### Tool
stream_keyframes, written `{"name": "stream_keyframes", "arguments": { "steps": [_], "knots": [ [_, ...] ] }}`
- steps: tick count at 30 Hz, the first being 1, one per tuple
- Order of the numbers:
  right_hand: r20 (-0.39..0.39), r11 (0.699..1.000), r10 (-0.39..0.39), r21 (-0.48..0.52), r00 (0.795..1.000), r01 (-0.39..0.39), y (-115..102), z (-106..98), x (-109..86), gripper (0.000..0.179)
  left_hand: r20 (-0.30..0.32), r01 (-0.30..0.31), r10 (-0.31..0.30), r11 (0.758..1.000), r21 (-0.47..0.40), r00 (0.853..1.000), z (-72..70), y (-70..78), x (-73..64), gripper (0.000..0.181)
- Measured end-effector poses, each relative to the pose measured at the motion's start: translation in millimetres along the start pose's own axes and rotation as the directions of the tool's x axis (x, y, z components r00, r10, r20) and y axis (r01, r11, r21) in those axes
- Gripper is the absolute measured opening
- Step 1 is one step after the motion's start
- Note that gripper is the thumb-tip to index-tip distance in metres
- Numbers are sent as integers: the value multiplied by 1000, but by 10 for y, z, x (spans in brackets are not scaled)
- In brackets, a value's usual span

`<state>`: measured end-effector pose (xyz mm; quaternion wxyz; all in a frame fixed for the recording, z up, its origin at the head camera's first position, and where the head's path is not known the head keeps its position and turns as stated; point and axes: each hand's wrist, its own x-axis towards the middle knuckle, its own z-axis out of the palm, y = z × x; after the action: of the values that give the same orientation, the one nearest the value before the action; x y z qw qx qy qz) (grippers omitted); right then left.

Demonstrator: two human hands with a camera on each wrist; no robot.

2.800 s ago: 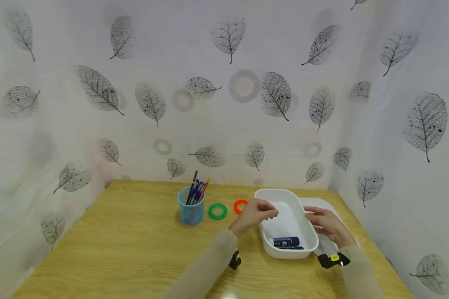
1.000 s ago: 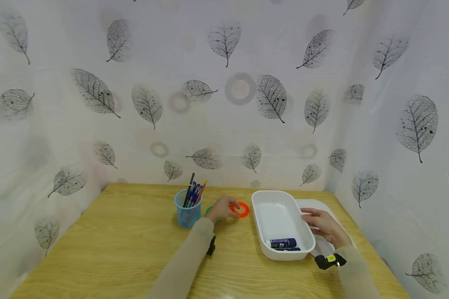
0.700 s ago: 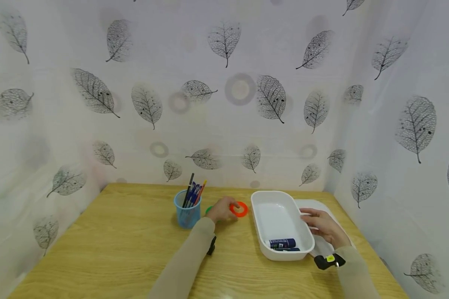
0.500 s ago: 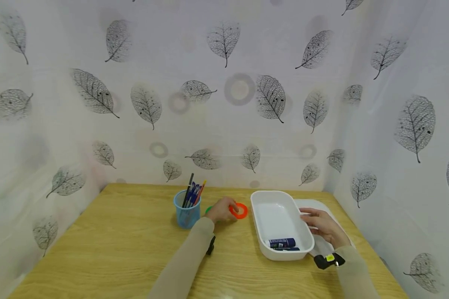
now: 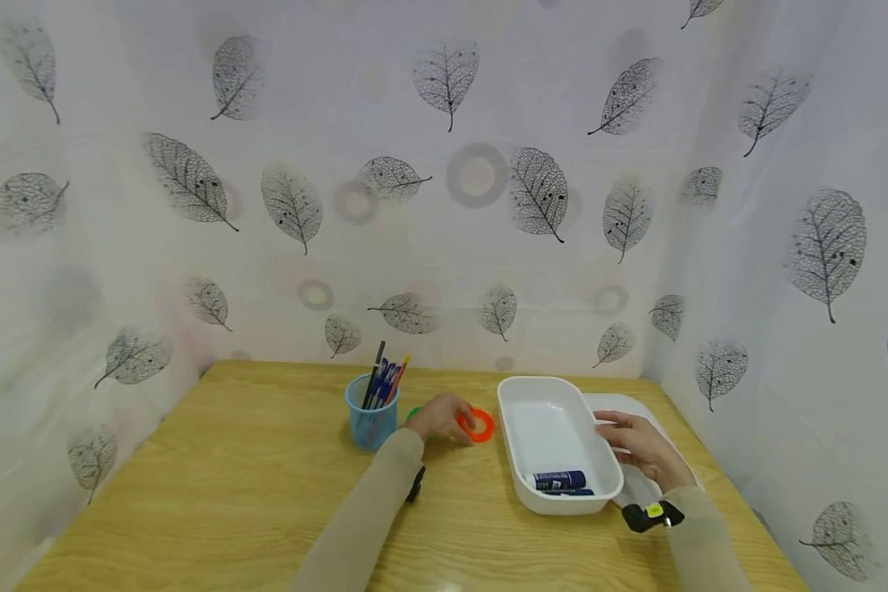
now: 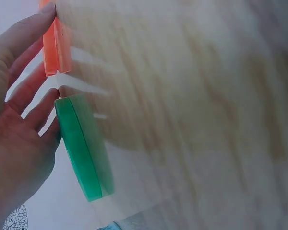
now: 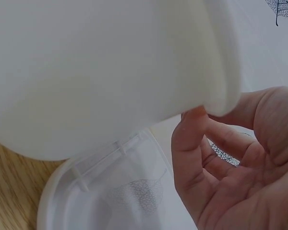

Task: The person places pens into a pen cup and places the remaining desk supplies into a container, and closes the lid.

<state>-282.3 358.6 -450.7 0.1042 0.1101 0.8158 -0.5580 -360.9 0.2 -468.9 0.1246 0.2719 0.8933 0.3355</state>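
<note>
My left hand (image 5: 440,418) has its thumb and fingers about the near side of an orange tape roll (image 5: 486,434), which lies on the table. Beneath that hand is a green tape roll (image 6: 84,148), mostly hidden in the head view; the left wrist view has it beside the lower fingers. My right hand (image 5: 647,452) grips the right rim of a white plastic box (image 5: 562,508), thumb and forefinger at its edge in the right wrist view. A dark blue glue stick (image 5: 558,480) lies in the box's near end, with a dark slim item beside it.
A blue pen cup (image 5: 373,423) holding several pens and pencils stands left of the left hand. A white lid (image 5: 622,403) lies under the right hand, partly covered by the box. Leaf-printed curtains hang behind and on both sides of the wooden table (image 5: 229,493).
My left hand has left the space over the box and come to the orange tape roll, which has since shifted slightly toward me. My right hand stays at the box rim.
</note>
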Motion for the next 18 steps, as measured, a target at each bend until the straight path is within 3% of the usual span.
{"name": "stream_keyframes", "arguments": {
  "steps": [7, 18],
  "knots": [
    [13, 1000, -23, -17, 1000, 23, -25, 3, -8, 60, 10, 43, -43, 999, 7, 999, -20, 49, -8, 18],
    [4, 999, 2, -32, 1000, -2, -33, 8, -16, 61, -20, 31, -31, 999, -16, 999, -27, -40, -3, 23]
  ]
}}
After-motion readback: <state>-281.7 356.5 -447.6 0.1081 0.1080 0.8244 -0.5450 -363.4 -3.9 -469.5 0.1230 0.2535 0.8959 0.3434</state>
